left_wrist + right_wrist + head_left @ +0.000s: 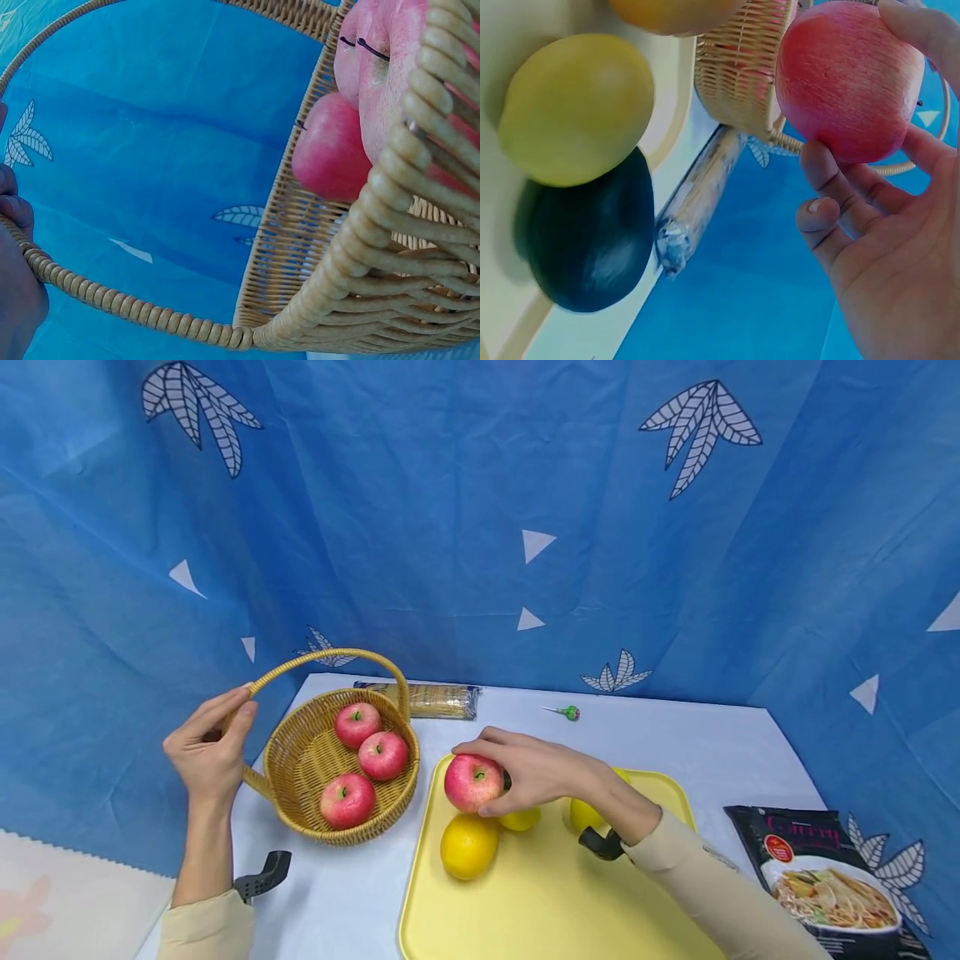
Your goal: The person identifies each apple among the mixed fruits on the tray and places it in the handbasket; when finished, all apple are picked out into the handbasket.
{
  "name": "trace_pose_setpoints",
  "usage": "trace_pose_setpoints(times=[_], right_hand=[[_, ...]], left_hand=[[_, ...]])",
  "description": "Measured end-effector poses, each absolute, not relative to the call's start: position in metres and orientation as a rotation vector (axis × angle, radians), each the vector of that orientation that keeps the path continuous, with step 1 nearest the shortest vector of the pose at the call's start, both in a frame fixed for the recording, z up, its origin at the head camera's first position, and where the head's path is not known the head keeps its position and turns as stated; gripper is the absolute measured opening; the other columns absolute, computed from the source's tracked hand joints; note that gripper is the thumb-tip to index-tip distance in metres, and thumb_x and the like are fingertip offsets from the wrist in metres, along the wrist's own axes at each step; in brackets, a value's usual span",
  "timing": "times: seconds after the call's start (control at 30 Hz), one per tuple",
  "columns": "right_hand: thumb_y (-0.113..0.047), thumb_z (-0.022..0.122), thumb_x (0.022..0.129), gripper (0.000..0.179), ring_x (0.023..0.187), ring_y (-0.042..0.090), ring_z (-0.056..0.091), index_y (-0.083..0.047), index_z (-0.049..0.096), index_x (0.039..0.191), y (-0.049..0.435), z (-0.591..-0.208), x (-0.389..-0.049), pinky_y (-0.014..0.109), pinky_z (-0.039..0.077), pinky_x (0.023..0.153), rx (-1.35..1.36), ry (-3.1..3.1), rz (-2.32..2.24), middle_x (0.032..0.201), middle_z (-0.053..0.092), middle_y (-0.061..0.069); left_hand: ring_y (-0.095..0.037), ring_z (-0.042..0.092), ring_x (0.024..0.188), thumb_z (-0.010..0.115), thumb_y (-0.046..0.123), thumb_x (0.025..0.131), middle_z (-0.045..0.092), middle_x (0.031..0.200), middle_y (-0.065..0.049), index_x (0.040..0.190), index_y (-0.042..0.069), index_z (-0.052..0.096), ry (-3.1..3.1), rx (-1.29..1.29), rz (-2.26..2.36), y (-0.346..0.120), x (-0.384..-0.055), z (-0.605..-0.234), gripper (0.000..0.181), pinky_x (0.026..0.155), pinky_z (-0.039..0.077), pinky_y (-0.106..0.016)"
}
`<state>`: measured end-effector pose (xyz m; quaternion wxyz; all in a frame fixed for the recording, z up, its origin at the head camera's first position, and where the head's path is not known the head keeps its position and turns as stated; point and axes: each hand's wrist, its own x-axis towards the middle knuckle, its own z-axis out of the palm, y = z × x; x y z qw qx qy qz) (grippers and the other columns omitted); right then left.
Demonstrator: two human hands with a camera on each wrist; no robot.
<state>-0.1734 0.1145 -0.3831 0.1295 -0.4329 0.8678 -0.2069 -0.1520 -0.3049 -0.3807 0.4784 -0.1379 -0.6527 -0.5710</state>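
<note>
My left hand pinches the arched handle of a round wicker basket. Three red apples lie inside it, one of them toward the near side. In my right hand, fingers and thumb grip another red apple, held over the left part of a yellow tray. Below that apple sits an orange. A lemon and a dark green, avocado-like fruit show in the right wrist view; my right hand mostly covers them in the head view.
Behind the basket lies a clear-wrapped pack of noodles or pasta. A small green-headed lollipop is at the back. Another yellow fruit lies partly under my right forearm. At the right is a black curry packet. Blue curtains enclose the table.
</note>
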Motion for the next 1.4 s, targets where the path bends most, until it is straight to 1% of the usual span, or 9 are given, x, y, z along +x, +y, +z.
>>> trace_pose_setpoints(times=[0.2,0.37,0.57,0.7,0.87,1.03,1.1,1.27,1.4], right_hand=[[-0.059,0.070,0.081,0.076,0.108,0.006,0.053,-0.037,0.044,0.149,0.094,-0.380,-0.175,0.028,0.052,0.088,-1.294,2.489,-0.583,0.131,0.051,-0.009],[-0.059,0.071,0.080,0.075,0.107,0.005,0.052,-0.038,0.045,0.147,0.080,-0.379,-0.177,0.027,0.051,0.087,-1.348,2.476,-0.588,0.128,0.051,-0.011],[-0.059,0.071,0.081,0.075,0.103,0.003,0.052,-0.035,0.046,0.148,0.062,-0.377,-0.179,0.024,0.050,0.087,-1.447,2.471,-0.584,0.124,0.050,-0.011],[-0.060,0.070,0.081,0.074,0.102,0.002,0.052,-0.036,0.046,0.147,0.053,-0.374,-0.180,0.022,0.049,0.086,-1.479,2.462,-0.586,0.122,0.050,-0.011],[-0.061,0.070,0.082,0.075,0.101,0.002,0.051,-0.035,0.046,0.147,0.041,-0.372,-0.181,0.019,0.048,0.085,-1.513,2.466,-0.572,0.120,0.050,-0.011],[-0.061,0.070,0.081,0.081,0.109,0.003,0.051,-0.031,0.043,0.152,0.030,-0.369,-0.183,0.021,0.048,0.092,-1.510,2.435,-0.576,0.130,0.048,-0.009],[-0.060,0.071,0.081,0.082,0.112,0.003,0.050,-0.032,0.042,0.152,0.025,-0.368,-0.184,0.021,0.048,0.093,-1.503,2.419,-0.586,0.133,0.047,-0.008],[-0.059,0.072,0.080,0.077,0.108,0.002,0.049,-0.035,0.044,0.148,0.013,-0.368,-0.189,0.018,0.047,0.089,-1.525,2.415,-0.605,0.126,0.048,-0.011],[-0.059,0.072,0.080,0.077,0.108,0.001,0.048,-0.034,0.046,0.147,0.003,-0.367,-0.194,0.016,0.047,0.088,-1.521,2.409,-0.620,0.127,0.049,-0.011]], left_hand=[[-0.006,0.071,0.082,0.070,-0.017,0.082,0.077,0.103,-0.013,0.100,-0.020,0.070,-1.599,-0.338,-1.378,-0.300,-0.148,-0.375,0.018,0.063,0.048,-0.010],[-0.007,0.069,0.079,0.070,-0.017,0.082,0.077,0.102,-0.015,0.100,-0.021,0.069,-1.580,-0.364,-1.395,-0.299,-0.148,-0.374,0.018,0.061,0.046,-0.010],[-0.011,0.072,0.084,0.070,-0.018,0.081,0.076,0.102,-0.018,0.099,-0.022,0.069,-1.563,-0.380,-1.407,-0.298,-0.149,-0.374,0.018,0.063,0.049,-0.011],[-0.013,0.072,0.085,0.069,-0.019,0.081,0.076,0.102,-0.018,0.099,-0.022,0.068,-1.558,-0.384,-1.417,-0.298,-0.149,-0.374,0.018,0.064,0.050,-0.012],[-0.013,0.073,0.087,0.069,-0.019,0.081,0.076,0.102,-0.018,0.099,-0.023,0.068,-1.557,-0.381,-1.422,-0.297,-0.148,-0.373,0.018,0.069,0.052,-0.012],[-0.012,0.073,0.087,0.069,-0.018,0.081,0.076,0.102,-0.017,0.099,-0.022,0.069,-1.561,-0.371,-1.412,-0.297,-0.148,-0.372,0.018,0.069,0.052,-0.012],[-0.012,0.073,0.087,0.070,-0.018,0.081,0.076,0.102,-0.017,0.098,-0.022,0.069,-1.559,-0.370,-1.410,-0.297,-0.148,-0.373,0.017,0.068,0.051,-0.012],[-0.012,0.073,0.086,0.070,-0.018,0.081,0.076,0.101,-0.018,0.097,-0.023,0.069,-1.544,-0.379,-1.416,-0.297,-0.149,-0.374,0.017,0.067,0.051,-0.012],[-0.011,0.072,0.084,0.070,-0.018,0.081,0.076,0.101,-0.018,0.097,-0.023,0.069,-1.543,-0.379,-1.415,-0.297,-0.149,-0.374,0.017,0.065,0.050,-0.012]])
